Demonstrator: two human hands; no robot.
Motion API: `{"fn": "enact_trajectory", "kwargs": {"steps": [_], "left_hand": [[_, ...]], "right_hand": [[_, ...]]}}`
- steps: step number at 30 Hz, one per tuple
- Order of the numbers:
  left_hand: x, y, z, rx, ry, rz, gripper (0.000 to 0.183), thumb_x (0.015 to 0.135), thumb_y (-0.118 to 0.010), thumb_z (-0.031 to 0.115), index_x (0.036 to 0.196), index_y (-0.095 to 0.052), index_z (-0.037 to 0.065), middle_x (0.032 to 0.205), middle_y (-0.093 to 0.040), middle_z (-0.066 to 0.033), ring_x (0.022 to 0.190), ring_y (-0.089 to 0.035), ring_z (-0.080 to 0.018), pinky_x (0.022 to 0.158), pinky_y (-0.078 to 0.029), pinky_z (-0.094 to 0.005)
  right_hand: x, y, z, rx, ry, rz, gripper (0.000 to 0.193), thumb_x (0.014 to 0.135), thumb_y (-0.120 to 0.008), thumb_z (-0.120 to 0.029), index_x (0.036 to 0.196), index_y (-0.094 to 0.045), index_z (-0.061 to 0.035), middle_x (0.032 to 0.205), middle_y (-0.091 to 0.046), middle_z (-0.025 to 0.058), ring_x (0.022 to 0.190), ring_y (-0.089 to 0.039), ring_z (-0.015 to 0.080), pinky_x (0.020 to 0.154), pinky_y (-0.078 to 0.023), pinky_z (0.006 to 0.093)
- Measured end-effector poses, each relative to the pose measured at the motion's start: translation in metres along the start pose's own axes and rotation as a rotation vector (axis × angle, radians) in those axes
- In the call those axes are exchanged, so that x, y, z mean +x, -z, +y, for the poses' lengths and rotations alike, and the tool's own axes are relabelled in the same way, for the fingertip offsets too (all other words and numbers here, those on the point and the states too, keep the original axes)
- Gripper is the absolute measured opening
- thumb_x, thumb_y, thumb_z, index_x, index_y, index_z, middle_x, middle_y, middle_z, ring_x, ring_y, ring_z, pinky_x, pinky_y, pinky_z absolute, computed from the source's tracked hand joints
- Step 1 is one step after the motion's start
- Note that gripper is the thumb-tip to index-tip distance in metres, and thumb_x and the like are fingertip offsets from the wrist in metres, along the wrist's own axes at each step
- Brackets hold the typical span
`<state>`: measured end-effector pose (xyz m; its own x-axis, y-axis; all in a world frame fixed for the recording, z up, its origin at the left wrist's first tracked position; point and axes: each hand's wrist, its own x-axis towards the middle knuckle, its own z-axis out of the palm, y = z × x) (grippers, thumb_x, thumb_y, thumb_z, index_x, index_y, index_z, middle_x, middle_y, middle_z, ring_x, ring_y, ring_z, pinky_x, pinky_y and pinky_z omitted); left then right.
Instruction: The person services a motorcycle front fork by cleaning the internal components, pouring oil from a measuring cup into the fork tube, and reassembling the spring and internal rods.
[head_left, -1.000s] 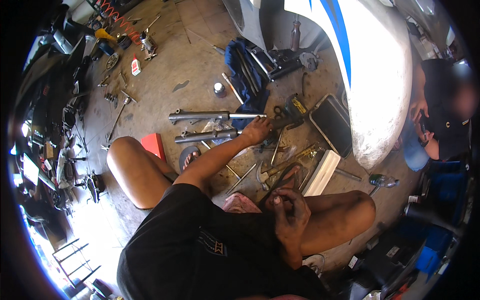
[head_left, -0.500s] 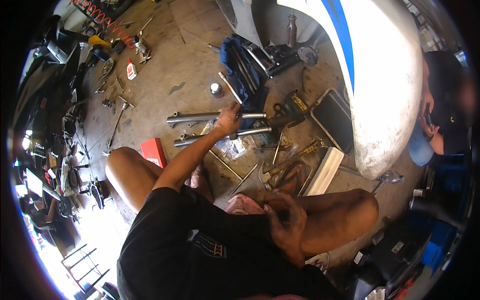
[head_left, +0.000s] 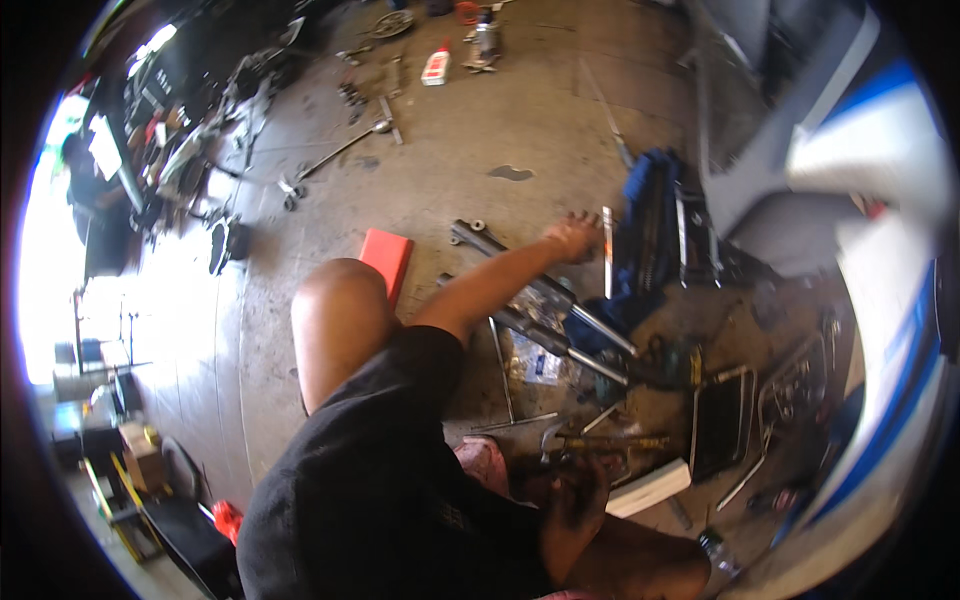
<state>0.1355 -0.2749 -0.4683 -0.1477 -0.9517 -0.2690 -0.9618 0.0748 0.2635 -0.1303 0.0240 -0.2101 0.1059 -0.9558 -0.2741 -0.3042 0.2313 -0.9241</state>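
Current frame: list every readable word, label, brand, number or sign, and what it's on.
None can be read.
White-and-red bottle: label too small and blurred.
Black shirt: faint chest marking, blurred.
Clear plastic packet: any print too small.

Workshop floor: fork tubes, tools

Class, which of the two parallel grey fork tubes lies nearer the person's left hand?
The upper fork tube, just below the left hand; the lower fork tube lies farther off, toward the right hand.
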Motion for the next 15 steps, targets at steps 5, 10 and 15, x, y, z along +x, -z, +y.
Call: {"fn": "enact_trajectory", "kwargs": {"steps": [5,10,15], "left_hand": [[0.017,0.001,0.019,-0.113,0.052,0.116,0.068,0.078,-0.072,0.018,0.140,-0.044,0.016,0.134,-0.051,-0.0159,0.117,-0.058,-0.0355,0.092,-0.052,-0.0460],[-0.001,0.002,-0.002,-0.300,0.155,0.098,0.053,0.081,-0.066,0.014,0.131,-0.047,0.016,0.130,-0.052,-0.0163,0.108,-0.062,-0.0363,0.086,-0.055,-0.0477],[-0.053,0.079,-0.014,-0.289,0.015,-0.051,0.047,0.083,-0.067,0.017,0.126,-0.048,0.015,0.126,-0.053,-0.0148,0.107,-0.063,-0.0365,0.085,-0.055,-0.0471]], "right_hand": [[0.035,-0.007,0.004,0.048,-0.114,-0.136,0.047,0.089,-0.064,-0.003,0.134,-0.048,-0.0004,0.118,-0.060,0.0132,0.101,-0.061,0.0196,0.087,-0.050,0.0309],[0.027,-0.011,0.001,-0.138,-0.248,-0.357,0.040,0.091,-0.063,-0.004,0.129,-0.051,0.0002,0.110,-0.063,0.0115,0.095,-0.064,0.0179,0.084,-0.051,0.0294],[-0.009,-0.004,-0.015,-0.341,-0.370,-0.534,0.034,0.092,-0.063,-0.005,0.124,-0.054,0.0007,0.102,-0.067,0.0099,0.089,-0.067,0.0163,0.080,-0.052,0.0279]]}}
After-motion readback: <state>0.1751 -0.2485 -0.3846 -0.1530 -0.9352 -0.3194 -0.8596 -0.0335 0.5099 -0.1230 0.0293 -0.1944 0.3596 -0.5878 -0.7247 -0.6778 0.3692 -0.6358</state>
